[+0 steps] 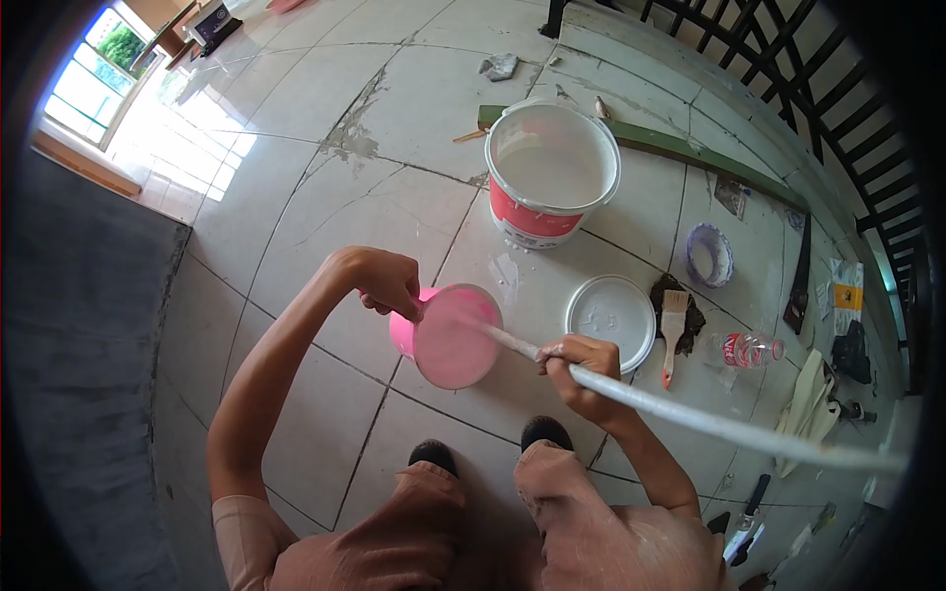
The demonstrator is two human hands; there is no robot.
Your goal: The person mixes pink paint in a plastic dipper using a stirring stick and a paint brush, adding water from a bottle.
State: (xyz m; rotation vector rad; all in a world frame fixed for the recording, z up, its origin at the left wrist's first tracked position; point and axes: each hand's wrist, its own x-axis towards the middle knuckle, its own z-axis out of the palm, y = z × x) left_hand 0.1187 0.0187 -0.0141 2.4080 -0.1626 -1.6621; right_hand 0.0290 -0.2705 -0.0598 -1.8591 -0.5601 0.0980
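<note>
My left hand (pixel 387 281) pinches the rim of a pink bucket (pixel 402 337) that stands on the tiled floor in front of my feet. Pale pinkish liquid (pixel 451 345) shows inside it. My right hand (pixel 583 374) is wrapped round a long white-smeared pole (pixel 690 412), whose far end reaches into the bucket. Behind, a large white and red paint bucket (pixel 537 212) stands open with white material inside. Its round white lid (pixel 611 323) lies on the floor beyond my right hand.
A paintbrush (pixel 673 325) rests on a dark rag, near a purple-rimmed bowl (pixel 709 256) and a plastic bottle (pixel 751 351). A green beam (pixel 690 153) crosses the back right, below a black railing (pixel 838 98). Tools and a cream cloth (pixel 810 404) lie at the right.
</note>
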